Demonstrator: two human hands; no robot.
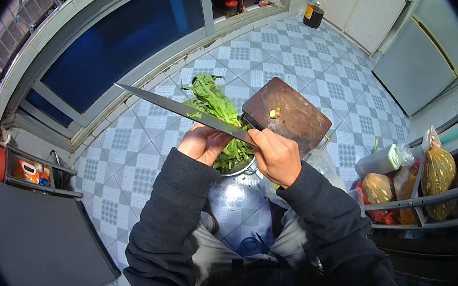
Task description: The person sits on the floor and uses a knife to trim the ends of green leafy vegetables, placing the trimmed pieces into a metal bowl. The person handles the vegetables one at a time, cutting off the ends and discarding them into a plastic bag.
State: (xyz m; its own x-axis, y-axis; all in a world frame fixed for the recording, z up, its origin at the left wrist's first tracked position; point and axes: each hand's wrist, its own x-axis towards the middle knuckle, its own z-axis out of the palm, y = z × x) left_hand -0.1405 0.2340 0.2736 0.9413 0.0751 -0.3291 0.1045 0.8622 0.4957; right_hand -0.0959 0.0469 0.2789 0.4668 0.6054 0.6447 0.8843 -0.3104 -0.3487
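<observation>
My right hand (277, 154) is closed around the handle end of a long dark-bladed knife (183, 110), whose tip points to the upper left. Behind the blade, my left hand (203, 142) holds a bunch of leafy greens (215, 98); the blade hides part of the grip. Cut greens (234, 155) lie in a metal pot (232, 173) just beneath both hands. A brown cutting board (301, 109) lies to the right of the pot, and small yellowish pieces (275, 113) rest on it.
A clear plastic bag (325, 168) lies beside my right forearm. Farther right, a rack (418, 202) holds squashes (438, 172) and a plastic container (379, 162). A bottle of dark liquid (314, 14) stands by the white cabinet (374, 3). At left is a dark-topped appliance or table (41, 245).
</observation>
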